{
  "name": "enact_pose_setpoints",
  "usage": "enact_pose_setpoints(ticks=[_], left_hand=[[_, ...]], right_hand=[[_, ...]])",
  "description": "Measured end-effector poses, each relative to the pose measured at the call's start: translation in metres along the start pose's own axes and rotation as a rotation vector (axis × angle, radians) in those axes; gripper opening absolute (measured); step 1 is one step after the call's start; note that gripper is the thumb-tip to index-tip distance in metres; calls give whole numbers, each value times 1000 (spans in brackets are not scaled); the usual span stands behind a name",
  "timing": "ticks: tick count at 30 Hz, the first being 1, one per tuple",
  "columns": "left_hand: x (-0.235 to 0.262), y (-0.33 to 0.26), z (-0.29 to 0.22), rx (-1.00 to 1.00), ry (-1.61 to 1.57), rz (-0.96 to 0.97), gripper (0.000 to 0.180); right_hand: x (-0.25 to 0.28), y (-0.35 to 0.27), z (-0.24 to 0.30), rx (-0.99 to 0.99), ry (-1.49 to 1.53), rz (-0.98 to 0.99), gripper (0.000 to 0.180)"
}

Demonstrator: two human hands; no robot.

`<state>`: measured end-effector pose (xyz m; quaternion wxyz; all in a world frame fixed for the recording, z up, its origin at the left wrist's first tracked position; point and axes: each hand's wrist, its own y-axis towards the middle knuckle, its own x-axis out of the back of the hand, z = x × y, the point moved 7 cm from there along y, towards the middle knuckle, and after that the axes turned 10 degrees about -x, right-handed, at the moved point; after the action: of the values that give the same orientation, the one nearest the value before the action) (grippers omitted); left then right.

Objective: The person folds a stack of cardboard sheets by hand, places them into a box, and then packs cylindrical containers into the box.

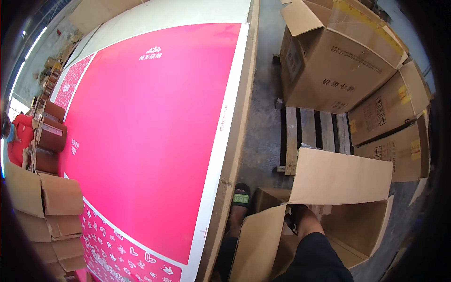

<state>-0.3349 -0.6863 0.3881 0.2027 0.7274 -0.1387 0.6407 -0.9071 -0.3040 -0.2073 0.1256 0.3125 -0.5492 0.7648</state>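
Note:
Neither of my hands is in the head view. My own legs show at the bottom, in dark trousers. My left foot, in a black sandal (241, 195) with a green strap, stands on the floor beside the table. My right leg (310, 256) reaches down into an open cardboard box (345, 176) with raised flaps, and a flap partly hides that foot. Left of my legs lies a large bright pink printed sheet (155, 117) with white borders and small white drawings along its near part.
The table's wooden edge (225, 192) runs beside me. A wooden pallet (307, 127) lies on the right, with a large open carton (338, 66) and more cartons (385, 115) around it. Folded cardboard (63, 195) is stacked at left, near brown boxes (50, 134) and a person in red (21, 138).

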Motion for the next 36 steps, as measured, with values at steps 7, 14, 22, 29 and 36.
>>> enact_pose_setpoints(ticks=[7,14,22,29,36], left_hand=[[-2,-1,0,-48,-12,18,58],[-20,-23,48,111,39,-12,53],[-26,-1,14,-38,44,-150,54],[-9,-10,12,-14,39,-186,57],[-9,-19,22,0,-27,-194,59]], right_hand=[[25,-52,30,386,220,-272,73],[121,-189,78,129,297,-74,101],[300,-426,70,397,555,-537,91],[344,-590,382,1027,-35,-971,91],[261,-546,599,1071,-185,-790,89]])
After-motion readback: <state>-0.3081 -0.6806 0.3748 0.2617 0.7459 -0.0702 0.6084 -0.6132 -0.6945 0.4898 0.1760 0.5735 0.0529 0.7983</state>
